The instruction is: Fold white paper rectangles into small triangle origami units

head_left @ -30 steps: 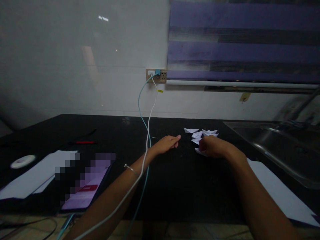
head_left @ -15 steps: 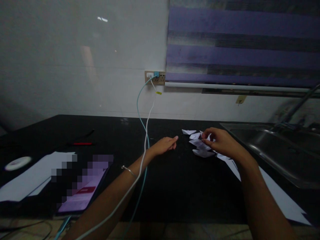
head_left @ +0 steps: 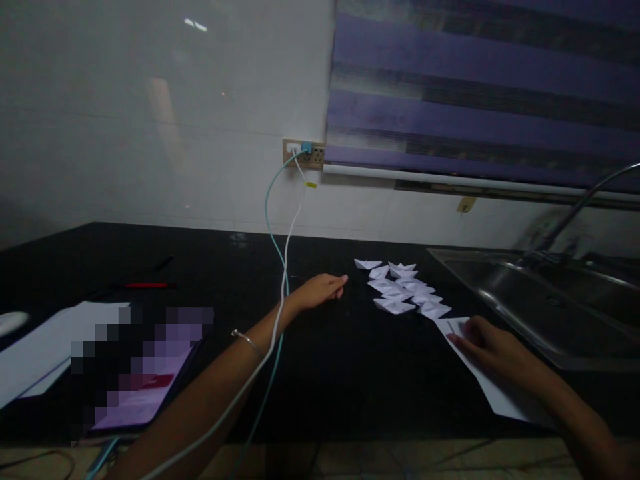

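My left hand (head_left: 323, 288) rests above the dark counter with its fingers curled in and the thumb along the top; nothing shows in it. My right hand (head_left: 493, 347) is over a white sheet of paper (head_left: 493, 390) near the sink, thumb and fingers closed at its upper part. The palm and forearm hide the sheet's right side. Between the hands and farther back, several folded white paper boats (head_left: 395, 305) sit close together in a cluster. A thin bracelet (head_left: 245, 337) circles my left wrist.
White and teal cables (head_left: 277, 320) run from the wall socket (head_left: 315, 157) across my left forearm. At left lie a phone (head_left: 145, 400), white papers (head_left: 50, 347), a red pen-like object (head_left: 147, 285) and a white round object (head_left: 11, 323). A steel sink (head_left: 540, 333) is at right.
My right hand has moved from the paper boats down and right to the sheet, whose visible outline has shifted. The boats now show uncovered. My left hand keeps its curled pose.
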Motion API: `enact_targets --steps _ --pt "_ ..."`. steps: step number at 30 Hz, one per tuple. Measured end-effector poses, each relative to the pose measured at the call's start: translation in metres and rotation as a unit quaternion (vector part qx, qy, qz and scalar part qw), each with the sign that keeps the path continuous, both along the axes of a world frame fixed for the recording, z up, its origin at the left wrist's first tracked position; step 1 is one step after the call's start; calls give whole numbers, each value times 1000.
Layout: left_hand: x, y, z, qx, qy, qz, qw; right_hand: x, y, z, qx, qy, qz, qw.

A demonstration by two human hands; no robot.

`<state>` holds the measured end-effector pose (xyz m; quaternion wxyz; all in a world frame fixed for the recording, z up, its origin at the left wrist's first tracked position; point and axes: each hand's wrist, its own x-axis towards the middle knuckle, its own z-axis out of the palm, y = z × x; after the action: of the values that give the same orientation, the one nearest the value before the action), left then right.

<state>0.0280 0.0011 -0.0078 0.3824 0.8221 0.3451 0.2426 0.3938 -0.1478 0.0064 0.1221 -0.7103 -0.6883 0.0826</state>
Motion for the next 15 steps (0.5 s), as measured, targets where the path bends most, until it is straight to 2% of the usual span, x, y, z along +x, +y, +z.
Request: enact_targets --steps 3,10,15 --pt "-1 -2 1 3 6 -3 1000 3 -4 -2 15 10 4 1000" --pt "-1 -4 4 -11 -8 -7 1000 9 -8 10 -18 71 46 996" --pt "-1 -4 4 -2 -8 -5 1000 16 -5 15 -11 50 37 998"
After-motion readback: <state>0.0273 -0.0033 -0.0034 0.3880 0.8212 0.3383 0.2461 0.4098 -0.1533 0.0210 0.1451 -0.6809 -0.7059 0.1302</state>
